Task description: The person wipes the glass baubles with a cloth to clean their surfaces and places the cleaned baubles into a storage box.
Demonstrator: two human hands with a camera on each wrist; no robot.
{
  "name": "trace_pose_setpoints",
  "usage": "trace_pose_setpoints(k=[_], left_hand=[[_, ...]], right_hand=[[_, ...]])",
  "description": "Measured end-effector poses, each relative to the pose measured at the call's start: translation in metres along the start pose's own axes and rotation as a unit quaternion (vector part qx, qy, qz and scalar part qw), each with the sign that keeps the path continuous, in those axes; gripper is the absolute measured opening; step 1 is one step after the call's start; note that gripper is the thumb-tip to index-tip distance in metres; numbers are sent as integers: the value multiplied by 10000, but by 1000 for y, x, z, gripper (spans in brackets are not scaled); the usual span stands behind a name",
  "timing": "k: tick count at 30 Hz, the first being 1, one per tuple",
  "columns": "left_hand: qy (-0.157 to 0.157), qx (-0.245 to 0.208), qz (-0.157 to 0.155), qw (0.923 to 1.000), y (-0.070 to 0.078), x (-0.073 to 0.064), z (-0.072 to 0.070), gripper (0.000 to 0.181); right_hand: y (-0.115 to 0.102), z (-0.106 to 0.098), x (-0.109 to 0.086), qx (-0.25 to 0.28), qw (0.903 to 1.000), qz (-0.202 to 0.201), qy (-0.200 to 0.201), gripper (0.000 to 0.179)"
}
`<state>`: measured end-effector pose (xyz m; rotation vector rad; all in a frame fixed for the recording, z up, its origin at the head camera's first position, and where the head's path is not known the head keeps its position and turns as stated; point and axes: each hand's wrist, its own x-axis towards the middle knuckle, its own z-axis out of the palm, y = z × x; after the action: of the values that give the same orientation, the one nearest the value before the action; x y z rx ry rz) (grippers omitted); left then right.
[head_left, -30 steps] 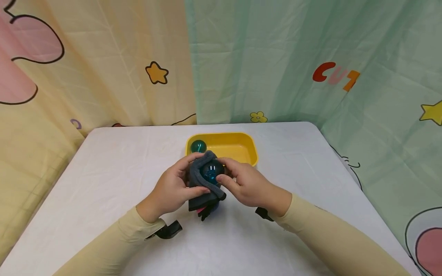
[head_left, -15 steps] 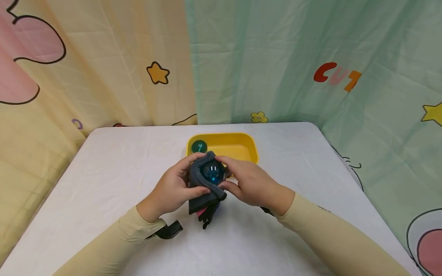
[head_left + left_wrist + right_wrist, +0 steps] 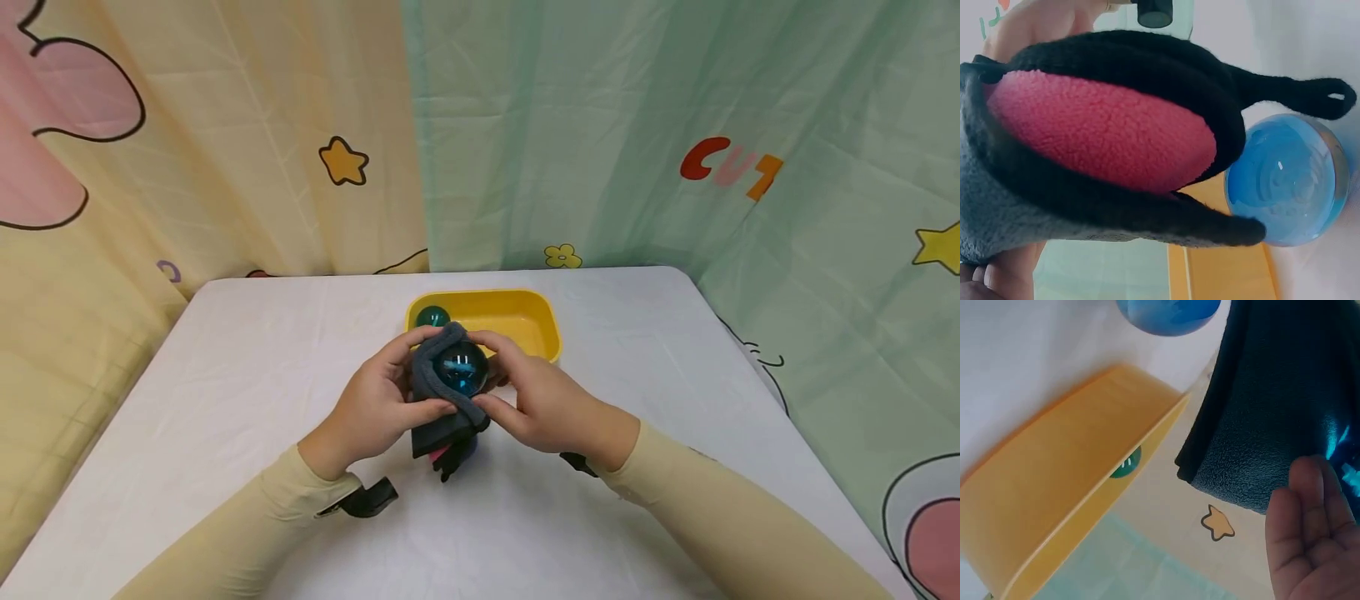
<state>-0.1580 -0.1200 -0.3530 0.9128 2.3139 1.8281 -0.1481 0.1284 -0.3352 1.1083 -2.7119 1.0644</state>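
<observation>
Gripping gray cloth (image 3: 426,379) at center frame, the left hand (image 3: 375,408) faces the right hand (image 3: 543,402), which holds a glossy blue ball (image 3: 461,368); a yellow tray (image 3: 510,312) shows just above.

We note a dark blue-grey fabric piece (image 3: 426,385) edged in black, its inner face bright pink—plain, with a fleecy mottle; the glossy ball (image 3: 461,367) beside it reads deep blue with pale highlights; a second ball (image 3: 432,316) is dark green, the tray (image 3: 517,312) solid yellow; we see a translucent blue rounded object (image 3: 1288,181) in the left-wrist view; the sleeves (image 3: 720,500) are plain beige, the tablecloth (image 3: 225,375) white; behind, we distinguish cream and mint-green curtains (image 3: 562,125)—printed with a black-outlined orange star (image 3: 344,161), a yellow flower (image 3: 562,256) and red, pink and orange letters (image 3: 696,158).
</observation>
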Motion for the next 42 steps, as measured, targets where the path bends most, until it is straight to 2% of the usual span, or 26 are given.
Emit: trace_pose_setpoints(k=[5, 7, 9, 13, 16, 23, 29, 31, 34, 38, 40, 42], left_hand=[[-96, -70, -25, 9999, 1, -1, -1, 81], [-152, -63, -36, 9999, 1, -2, -1, 80], [-181, -38, -43, 9998, 1, -2, 0, 80], [-177, 22, 5, 9998, 1, -2, 1, 79], [-112, 41, 36, 9999, 1, -2, 1, 79], [-60, -73, 123, 9999, 0, -1, 0, 80], [-129, -234, 154, 9995, 0, -1, -1, 80], [-156, -270, 166, 9994, 0, -1, -1, 79], [-185, -270, 154, 9993, 1, -2, -1, 78], [-199, -214, 48, 9996, 0, -2, 0, 77], [-179, -165, 8, 9997, -1, -2, 0, 77], [-142, -72, 0, 9999, -2, -2, 0, 78]], right_hand=[[-1, -1, 1, -762, 9971, -43, 12, 69], [0, -1, 0, -837, 9965, 28, -33, 69], [0, -2, 0, -607, 9980, 141, -123, 66], [2, -1, -1, 292, 9982, 444, -273, 51], [3, 0, 0, 519, 9977, 351, -246, 50], [5, 1, -3, 4, 9997, -228, -16, 75], [2, -1, -2, -1010, 9945, -276, 45, 69], [2, -2, -1, -1123, 9934, -247, 56, 69], [1, -3, -1, -838, 9965, -16, -50, 68], [2, -1, 0, -14, 9991, 380, -188, 53], [2, -1, 0, 281, 9985, 428, -208, 49], [2, 0, 1, 421, 9982, 363, -224, 53]])
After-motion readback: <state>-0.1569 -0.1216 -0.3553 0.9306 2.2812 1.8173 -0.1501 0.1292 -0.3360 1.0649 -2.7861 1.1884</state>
